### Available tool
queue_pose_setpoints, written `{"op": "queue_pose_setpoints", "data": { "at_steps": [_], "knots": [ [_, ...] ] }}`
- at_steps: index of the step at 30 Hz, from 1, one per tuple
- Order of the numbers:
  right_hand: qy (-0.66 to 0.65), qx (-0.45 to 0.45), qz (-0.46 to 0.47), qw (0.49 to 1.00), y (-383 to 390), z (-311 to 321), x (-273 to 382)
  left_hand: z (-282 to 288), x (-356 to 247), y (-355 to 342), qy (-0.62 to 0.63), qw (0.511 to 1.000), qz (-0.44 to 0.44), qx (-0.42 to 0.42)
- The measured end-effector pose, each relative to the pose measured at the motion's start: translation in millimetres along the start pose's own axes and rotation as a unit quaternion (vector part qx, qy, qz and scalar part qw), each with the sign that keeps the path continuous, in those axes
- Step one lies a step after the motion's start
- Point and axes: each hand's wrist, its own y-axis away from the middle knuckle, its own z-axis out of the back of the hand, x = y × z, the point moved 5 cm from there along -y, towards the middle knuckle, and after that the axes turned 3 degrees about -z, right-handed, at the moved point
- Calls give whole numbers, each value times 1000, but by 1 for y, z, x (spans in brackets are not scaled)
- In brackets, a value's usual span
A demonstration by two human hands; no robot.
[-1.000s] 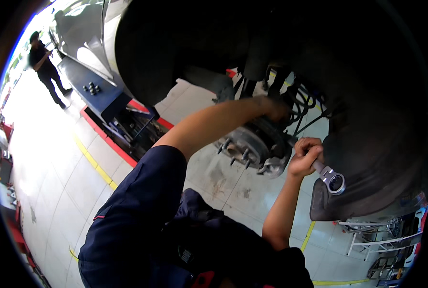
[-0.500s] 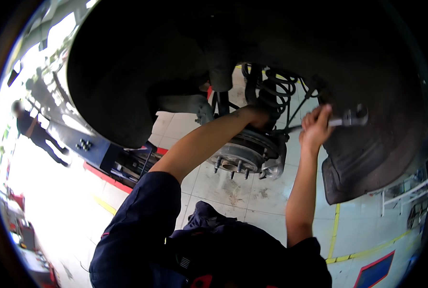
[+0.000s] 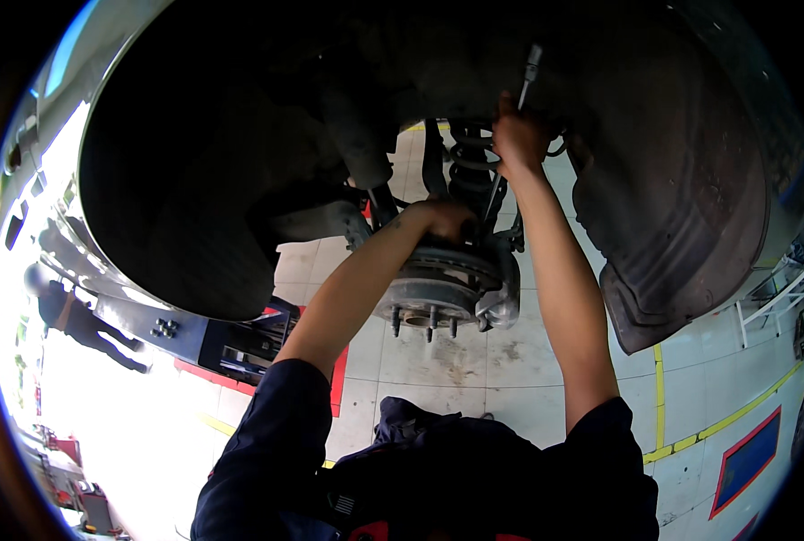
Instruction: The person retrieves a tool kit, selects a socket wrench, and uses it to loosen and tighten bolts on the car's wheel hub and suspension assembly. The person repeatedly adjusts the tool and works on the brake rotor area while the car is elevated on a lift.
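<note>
My right hand (image 3: 521,140) is closed around a long metal wrench (image 3: 530,72). The tool stands steeply, its upper end rising above my fist and its shaft running down beside the coil spring (image 3: 474,153). Lower and to the left, my left hand (image 3: 447,222) is curled just above and behind the brake disc (image 3: 451,261); its fingertips are in shadow, so what they grip is hidden. Several wheel studs stick out from the hub (image 3: 424,298) below. A brake caliper (image 3: 503,302) sits at the disc's right side.
A dark wheel arch liner (image 3: 681,261) surrounds the work from above and both sides. A strut (image 3: 352,135) hangs left of the spring. Beyond, a blue lift platform (image 3: 176,329) carries small dark parts, and a person (image 3: 82,320) stands at far left.
My right hand has moved left and up, swinging the wrench from nearly level to steeply upright. My left hand stays behind the disc. The view has shifted slightly.
</note>
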Motion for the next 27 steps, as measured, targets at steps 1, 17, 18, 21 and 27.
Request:
{"op": "queue_pose_setpoints", "data": {
  "at_steps": [1, 17, 18, 21, 27],
  "knots": [
    [12, -1, -7, 1000, 4, -8, 7, 0, 2, 1, 14, 1000, -5, 0],
    [-14, 105, 143, 984, 74, -19, 21, -10, -3, -16, -113, 992, -11, -49],
    [62, 98, 187, 975, 78, -18, 29, -17, 8, -25, -140, 989, 3, -42],
    [174, 61, 231, 955, 85, -15, 40, -13, 2, -23, -83, 995, 14, -52],
    [161, 6, 259, 952, 83, -2, 30, -20, 21, -25, -60, 995, 15, -73]
  ]
}}
